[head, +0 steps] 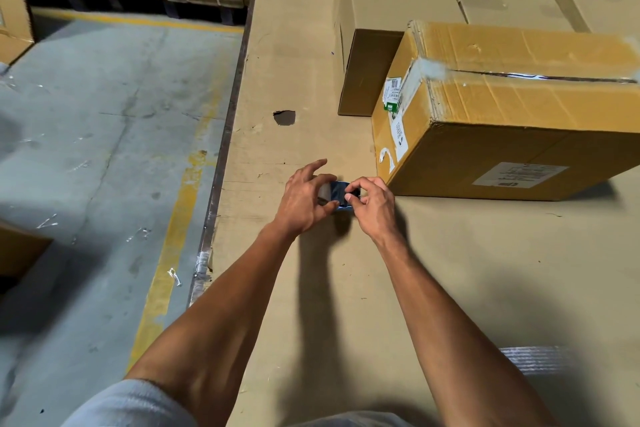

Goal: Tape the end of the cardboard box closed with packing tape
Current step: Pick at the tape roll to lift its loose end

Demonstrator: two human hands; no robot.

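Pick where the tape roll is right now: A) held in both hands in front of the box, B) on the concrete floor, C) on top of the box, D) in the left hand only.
A: the left hand and right hand both grip the tape roll, in front of the box.

Matt tan corrugated cardboard surface (304, 87), scuffed, with a torn hole. Yellow-brown rectangular cardboard box (512, 149), creased and worn, its top seam under glossy clear tape; white paper labels stuck on its end and side. Glossy dark-blue tape dispenser with a shiny clear tape roll (334, 192), probably plastic, between bare hands. Rough grey concrete floor (104, 114), with chipped yellow painted lines. Pale cloth sleeve (131, 402), soft and matt.
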